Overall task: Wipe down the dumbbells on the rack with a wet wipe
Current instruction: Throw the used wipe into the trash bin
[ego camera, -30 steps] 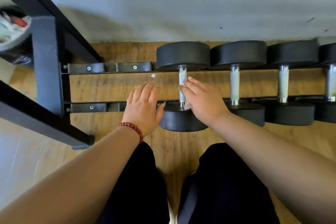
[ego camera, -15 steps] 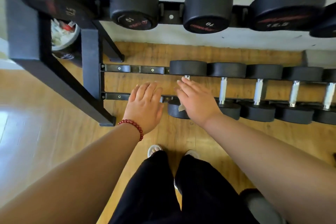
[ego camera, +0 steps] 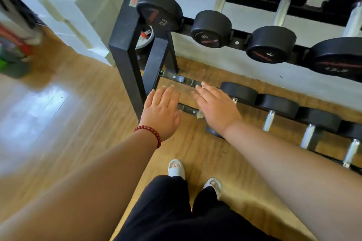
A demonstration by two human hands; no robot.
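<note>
A black dumbbell rack (ego camera: 127, 55) stands against the white wall. Its bottom row holds several black dumbbells with chrome handles; the leftmost one (ego camera: 240, 93) is partly behind my right hand (ego camera: 215, 109). That hand hovers with straight fingers above the bottom rails. A small pale corner of the wet wipe (ego camera: 200, 115) sticks out at its thumb side, and the thumb is tucked out of sight. My left hand (ego camera: 161, 114), with a red bead bracelet at the wrist, hovers flat and empty beside it, over the rack's vacant left end.
An upper row carries bigger dumbbells (ego camera: 211, 28) marked 10 and 12.5. A bin (ego camera: 146, 37) sits behind the rack's left post. A pale box (ego camera: 94, 6) leans on the wall at left. My feet in white slippers (ego camera: 176, 168) stand on the wooden floor.
The view has pulled back and up, so the upper row and the room at left now show. Both hands have drawn left, off the leftmost dumbbell, and stayed flat.
</note>
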